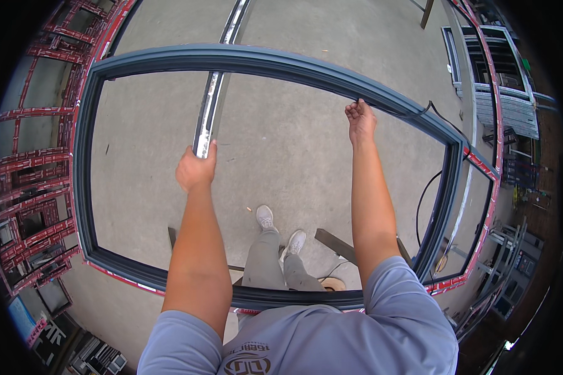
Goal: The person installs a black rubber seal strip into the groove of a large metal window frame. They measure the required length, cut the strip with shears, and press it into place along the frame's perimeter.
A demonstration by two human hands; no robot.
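A large dark grey window frame (256,57) lies flat at waist height, its near side against my body. My left hand (196,169) is closed round the near end of a long metal bar (210,112) inside the opening; the bar passes under the frame's far side. At the far inner edge, right of the middle, my right hand (361,120) has its fingers curled and its fingertips against the frame. A thin black rubber strip (441,115) runs from beside those fingertips, loops over the right corner and hangs down. Exactly how the fingertips meet the strip is partly hidden.
Red-wrapped frames (34,162) stand stacked at the left. Pale metal frames (503,94) lean at the far right. Below the opening, my shoes (265,217) stand on the concrete floor (281,156) near a dark beam (335,245).
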